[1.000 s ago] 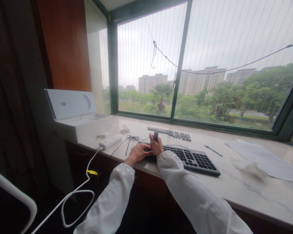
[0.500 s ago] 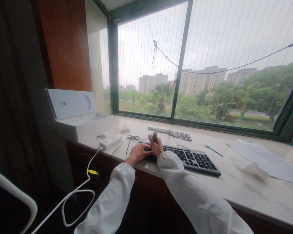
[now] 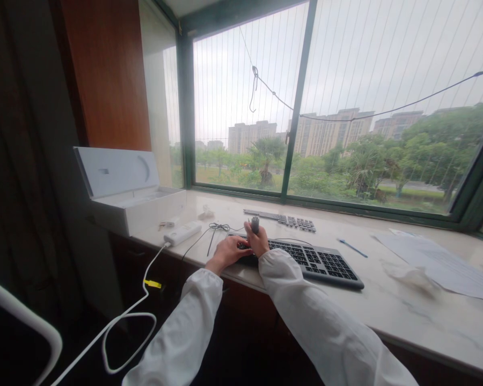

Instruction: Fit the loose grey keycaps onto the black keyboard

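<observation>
Two hands meet over the left end of the black keyboard (image 3: 306, 260). The right hand (image 3: 260, 243) has its fingers (image 3: 253, 236) clamped around a small grey tool (image 3: 255, 223), which stands upright with its rounded top above the grip. What the tool is cannot be told at this size. The left hand (image 3: 228, 251) lies flat just beside it, fingers together and pressed on the keyboard's left edge; whether they close on anything cannot be told.

Procedure, as a judgement: keep the left hand bearing down so the keyboard does not slide on the desk (image 3: 406, 316). Hold the tool vertical and work one key at a time, with light pressure.

Outward from the fingers:
- Just beyond them, a thin black cable (image 3: 213, 230) lies coiled; keep it free of the tool.
- Further beyond, a second flat keyboard (image 3: 284, 219) lies near the window.
- To the left, a white adapter (image 3: 182, 233) with its white cord (image 3: 124, 316), then an open white box (image 3: 129, 198).
- To the right, well apart, a blue pen (image 3: 351, 248) and papers (image 3: 438, 265).
</observation>
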